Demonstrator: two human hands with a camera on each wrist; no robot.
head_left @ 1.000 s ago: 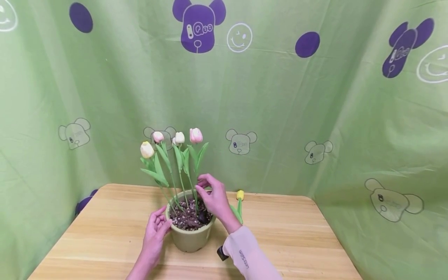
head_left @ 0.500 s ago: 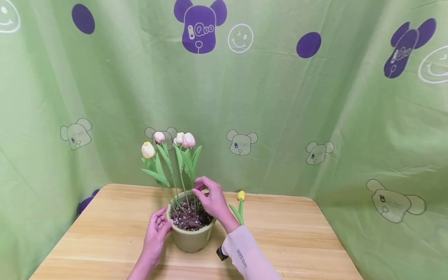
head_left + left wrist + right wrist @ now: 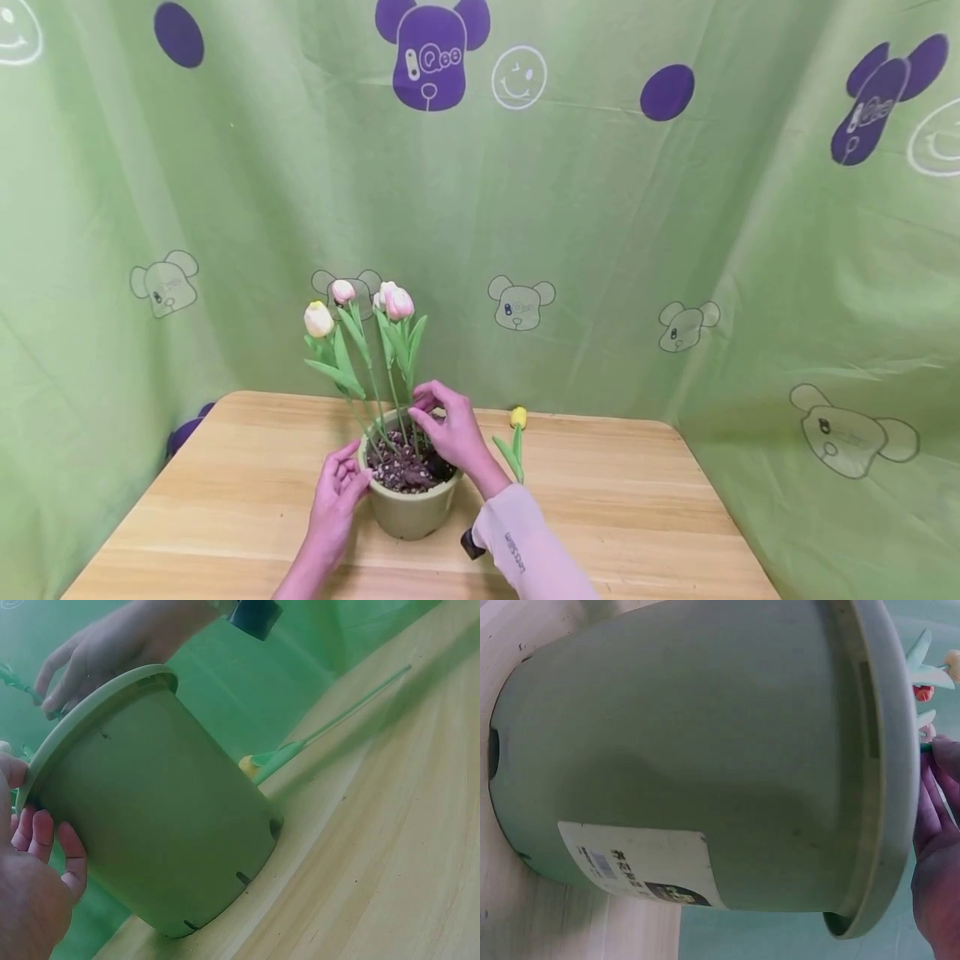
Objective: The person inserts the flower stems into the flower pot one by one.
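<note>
A green flowerpot [image 3: 411,515] of dark soil [image 3: 401,473] stands upright on the table. My left hand [image 3: 332,500] grips its rim at the left; in the left wrist view the fingers [image 3: 43,832] lie against the outside wall. Over the right side of the pot, my right hand [image 3: 453,432] pinches the green stem of a pink tulip [image 3: 400,303]. That stem runs down into the pot, its lower end partly hidden. Other tulips stand to its left: a pale yellow-tipped one [image 3: 318,319], a pink one [image 3: 342,291] and a whitish one partly covered by the held bloom.
A yellow tulip [image 3: 518,418] lies on the wooden table [image 3: 600,500] right of the pot, partly behind my right forearm. A green curtain [image 3: 585,208] with printed bears surrounds the table's back and sides. A paper label [image 3: 637,859] is on the pot.
My right hand has shifted slightly left and the held pink tulip has leaned left, now overlapping the whitish bloom. The left hand stays on the pot's rim.
</note>
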